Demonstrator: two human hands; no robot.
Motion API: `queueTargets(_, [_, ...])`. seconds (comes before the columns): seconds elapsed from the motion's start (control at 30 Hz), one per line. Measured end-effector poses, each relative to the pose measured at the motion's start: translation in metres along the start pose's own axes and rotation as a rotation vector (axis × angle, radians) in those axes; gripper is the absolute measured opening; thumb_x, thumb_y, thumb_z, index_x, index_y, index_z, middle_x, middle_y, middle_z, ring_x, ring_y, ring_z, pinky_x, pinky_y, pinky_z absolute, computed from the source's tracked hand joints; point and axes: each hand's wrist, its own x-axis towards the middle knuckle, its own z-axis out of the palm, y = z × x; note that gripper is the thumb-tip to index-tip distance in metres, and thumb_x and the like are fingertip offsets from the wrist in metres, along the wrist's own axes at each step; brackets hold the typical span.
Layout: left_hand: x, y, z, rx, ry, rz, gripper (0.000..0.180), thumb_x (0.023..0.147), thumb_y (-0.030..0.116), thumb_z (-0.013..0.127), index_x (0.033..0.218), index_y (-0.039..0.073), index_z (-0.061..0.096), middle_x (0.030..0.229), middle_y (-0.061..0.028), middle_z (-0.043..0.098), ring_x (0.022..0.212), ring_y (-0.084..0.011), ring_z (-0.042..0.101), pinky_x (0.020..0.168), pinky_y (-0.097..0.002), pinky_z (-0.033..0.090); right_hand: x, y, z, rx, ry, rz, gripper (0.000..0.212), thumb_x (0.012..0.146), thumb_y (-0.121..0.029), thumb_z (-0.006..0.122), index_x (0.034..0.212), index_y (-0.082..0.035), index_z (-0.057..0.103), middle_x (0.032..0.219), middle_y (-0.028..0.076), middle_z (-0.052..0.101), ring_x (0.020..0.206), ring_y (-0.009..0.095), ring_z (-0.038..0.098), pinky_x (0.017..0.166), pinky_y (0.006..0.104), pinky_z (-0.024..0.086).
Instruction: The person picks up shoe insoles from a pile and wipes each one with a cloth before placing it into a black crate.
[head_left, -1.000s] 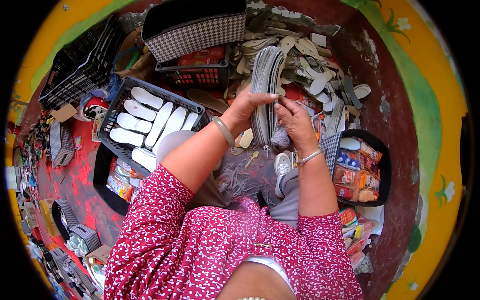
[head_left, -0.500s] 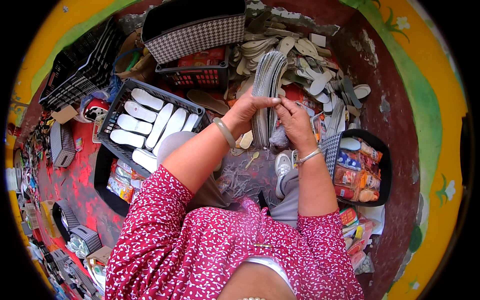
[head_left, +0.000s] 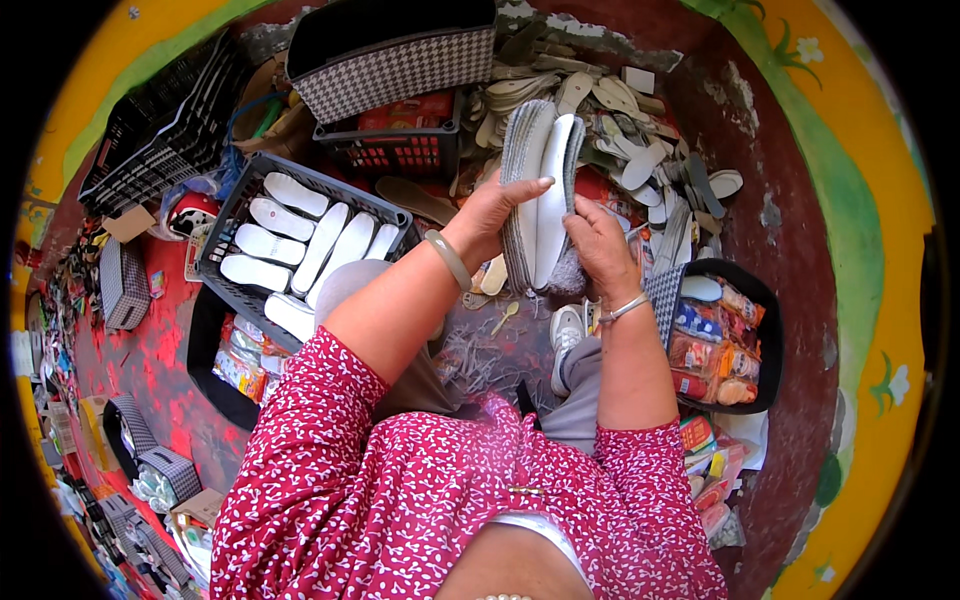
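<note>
Between my hands a thick stack of shoe insoles [head_left: 548, 215] stands on end, parted lengthwise so two pale inner faces show. My left hand [head_left: 486, 212] is closed on the left part, its thumb laid across the front. On the right part, my right hand [head_left: 604, 250] grips the outer edge, with fingertips partly hidden behind it. A fuzzy grey clump [head_left: 568, 273] sits at the stack's lower end, beside my right hand. Beyond the stack lies a big heap of loose insoles [head_left: 600, 110].
At left, a dark crate [head_left: 235, 225] holds white insoles. A black bin [head_left: 205, 360] and a checked bin [head_left: 745, 400] hold packaged goods. Behind stand a checked box [head_left: 400, 70] and stacked black crates [head_left: 150, 140]. Grey scraps and a yellow spoon [head_left: 508, 315] lie on the floor.
The stack has opened from a closed bundle into two parts, baring pale faces. My hands, formerly meeting at the front, have drawn apart, the right one lower and to the right.
</note>
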Motion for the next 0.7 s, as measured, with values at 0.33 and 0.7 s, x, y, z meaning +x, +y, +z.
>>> queueTargets(0.33, [0.004,-0.006,-0.007,0.007,0.035,0.048,0.036,0.076,0.009,0.063,0.109,-0.001,0.055,0.094,-0.0120,0.063,0.081,-0.0221,0.064,0.075,-0.0360,0.053,0.001,-0.005,0.002,-0.632,0.112,0.026,0.023,0.084,-0.012,0.051,0.103,0.000,0.057,0.077,0.005,0.060,0.072,0.009,0.056,0.066,0.0264,0.045])
queueTargets(0.7, [0.002,0.009,-0.010,-0.088,0.115,-0.084,0.027,0.078,0.015,0.056,0.097,-0.004,0.056,0.086,-0.0143,0.063,0.076,-0.0244,0.063,0.071,-0.0375,0.053,-0.001,-0.004,-0.016,0.180,0.076,0.028,0.025,0.087,-0.009,0.056,0.108,0.005,0.056,0.095,0.007,0.063,0.080,0.011,0.060,0.073,0.0242,0.048])
